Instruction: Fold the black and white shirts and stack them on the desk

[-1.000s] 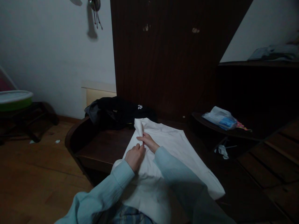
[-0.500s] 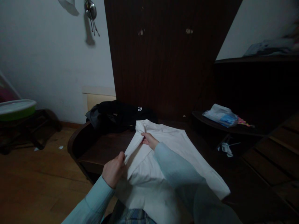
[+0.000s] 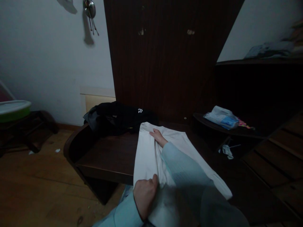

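Observation:
A white shirt (image 3: 145, 157), apparently long-sleeved, lies over the dark wooden seat (image 3: 109, 151) and hangs toward me at the front. Close to my body, my left hand (image 3: 145, 194) is closed on the cloth, thumb up, along the shirt's left part. Farther up, near the shirt's top edge, my right hand (image 3: 159, 137) pinches a fold of the same cloth. A lengthwise crease runs between the two hands. My right forearm covers much of the shirt's middle, and a sleeve-like part stretches off to the right.
Behind the shirt lies a dark garment (image 3: 123, 115) with white lettering. A plastic packet (image 3: 222, 117) rests on a small shelf to the right. A green-sided basin (image 3: 15, 112) stands on a low stool at left. The tall dark panel (image 3: 165, 69) rises behind the seat.
My left hand has moved right and toward me, drawing the shirt's left part inward over the middle. The right hand has shifted slightly right. The view has turned a little.

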A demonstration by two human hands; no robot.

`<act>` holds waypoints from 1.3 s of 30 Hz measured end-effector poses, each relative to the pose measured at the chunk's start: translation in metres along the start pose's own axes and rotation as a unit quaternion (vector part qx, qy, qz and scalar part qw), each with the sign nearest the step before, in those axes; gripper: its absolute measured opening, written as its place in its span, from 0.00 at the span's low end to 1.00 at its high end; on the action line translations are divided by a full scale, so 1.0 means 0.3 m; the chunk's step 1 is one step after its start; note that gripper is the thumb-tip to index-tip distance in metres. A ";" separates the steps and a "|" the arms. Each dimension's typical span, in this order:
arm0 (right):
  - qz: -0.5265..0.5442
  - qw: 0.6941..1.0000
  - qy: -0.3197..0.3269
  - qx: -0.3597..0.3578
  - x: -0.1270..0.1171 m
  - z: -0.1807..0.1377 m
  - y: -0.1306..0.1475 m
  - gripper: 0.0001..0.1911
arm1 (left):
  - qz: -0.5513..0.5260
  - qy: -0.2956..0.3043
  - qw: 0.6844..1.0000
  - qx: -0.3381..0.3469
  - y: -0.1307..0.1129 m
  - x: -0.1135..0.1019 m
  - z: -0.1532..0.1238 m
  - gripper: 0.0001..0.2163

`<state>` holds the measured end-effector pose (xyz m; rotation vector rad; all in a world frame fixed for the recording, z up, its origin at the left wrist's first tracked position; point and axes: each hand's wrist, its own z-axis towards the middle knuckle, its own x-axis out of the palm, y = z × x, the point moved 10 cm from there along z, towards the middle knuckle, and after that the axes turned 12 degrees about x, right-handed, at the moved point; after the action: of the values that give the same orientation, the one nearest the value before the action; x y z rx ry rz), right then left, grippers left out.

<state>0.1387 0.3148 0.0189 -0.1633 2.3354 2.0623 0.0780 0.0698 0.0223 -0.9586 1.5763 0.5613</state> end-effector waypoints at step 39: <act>-0.145 0.972 -0.175 -0.065 -0.084 -0.059 -0.024 0.04 | 0.051 -0.252 0.961 -0.097 0.415 -0.263 0.373 0.18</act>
<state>0.1652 0.2979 0.0160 -0.1231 1.8529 1.9169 0.0410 0.2484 0.0538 -0.7985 1.1277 0.9649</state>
